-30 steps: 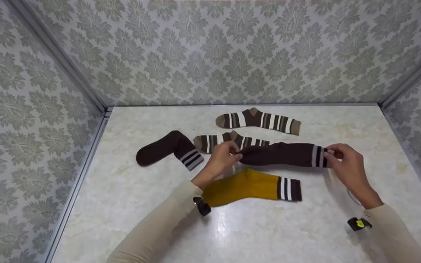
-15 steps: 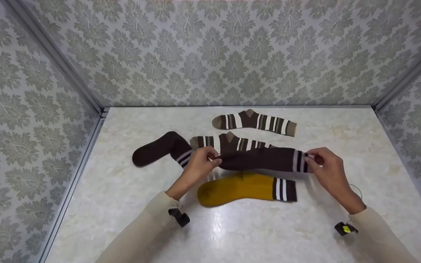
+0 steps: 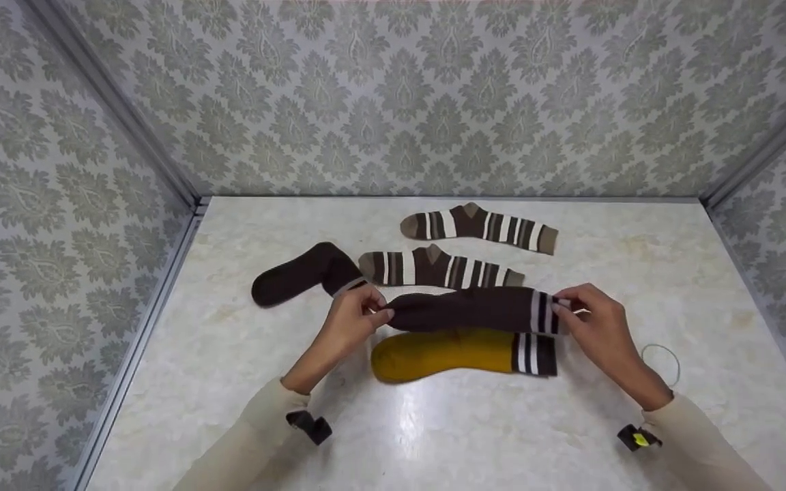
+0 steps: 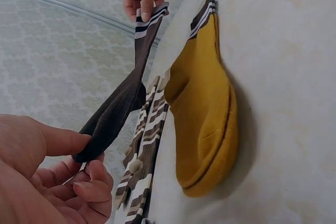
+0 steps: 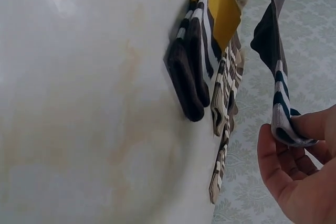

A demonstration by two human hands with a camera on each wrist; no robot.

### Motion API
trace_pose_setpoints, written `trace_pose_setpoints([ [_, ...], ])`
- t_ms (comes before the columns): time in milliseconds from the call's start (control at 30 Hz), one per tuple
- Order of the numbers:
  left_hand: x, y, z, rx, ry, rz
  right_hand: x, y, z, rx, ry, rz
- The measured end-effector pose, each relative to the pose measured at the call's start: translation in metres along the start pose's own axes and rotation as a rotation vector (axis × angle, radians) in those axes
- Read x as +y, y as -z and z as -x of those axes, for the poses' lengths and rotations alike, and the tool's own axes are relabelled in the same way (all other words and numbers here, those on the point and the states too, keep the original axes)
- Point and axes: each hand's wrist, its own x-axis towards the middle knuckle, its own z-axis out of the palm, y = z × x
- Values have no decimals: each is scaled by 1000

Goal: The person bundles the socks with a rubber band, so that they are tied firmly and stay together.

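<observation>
A dark brown sock [image 3: 468, 310] with grey cuff stripes is stretched sideways, held above the table. My left hand [image 3: 348, 320] pinches its toe; in the left wrist view the thumb lies on top of the toe. At the other end my right hand [image 3: 594, 317] pinches the striped cuff [image 5: 282, 108] between thumb and fingers. Just below and nearer to me lies a mustard yellow sock [image 3: 444, 354]; the right wrist view shows two cuffs there, one on the other. Left of my left hand lies a second dark brown sock [image 3: 290, 279], its cuff partly hidden by that hand.
Two striped brown and white socks, the far one [image 3: 478, 225] and the near one [image 3: 434, 268], lie toward the back of the pale table [image 3: 488, 429]. A thin pale loop [image 3: 662, 361] rests by my right wrist. Patterned walls [image 3: 403, 102] enclose the back and sides.
Both hands have carried the dark brown sock left and toward me, from over the near striped sock to just above the yellow one. More of the near striped sock shows now.
</observation>
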Motion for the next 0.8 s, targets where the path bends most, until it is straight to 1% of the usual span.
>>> trace_pose_setpoints([
  [200, -5, 3, 14, 13, 49, -14, -5, -5, 6, -6, 12, -29],
  [333, -9, 2, 23, 11, 65, -13, -7, -8, 13, -24, 3, -14],
  [467, -13, -2, 30, 4, 76, 11, -7, -10, 18, -29, -8, -7],
  [667, -25, -7, 41, -11, 101, 26, -3, -16, 28, -60, -73, -8],
  [800, -30, -10, 48, -17, 144, 49, -1, -19, 35, -85, -103, -13],
])
